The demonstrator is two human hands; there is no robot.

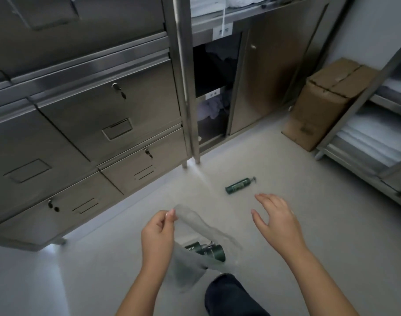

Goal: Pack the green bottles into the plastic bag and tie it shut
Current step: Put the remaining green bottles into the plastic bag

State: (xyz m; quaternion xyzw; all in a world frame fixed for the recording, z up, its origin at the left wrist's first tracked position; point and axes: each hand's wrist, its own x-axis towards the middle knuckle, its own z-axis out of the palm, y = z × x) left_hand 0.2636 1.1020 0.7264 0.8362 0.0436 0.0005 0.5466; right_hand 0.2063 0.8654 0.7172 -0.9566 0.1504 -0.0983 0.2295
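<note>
Lying green bottle [239,185], pump upper-right

A green bottle [239,185] lies on its side on the pale floor [286,160]. A cardboard box [318,106] stands beside the cabinet [270,76].

The room is dim, the light soft and even. A pale glow spills across the floor [274,160] beneath the dully gleaming steel cabinets [138,106]. Straight lines bow at the edges, and the plastic bag [201,226] smears with blur.
</note>
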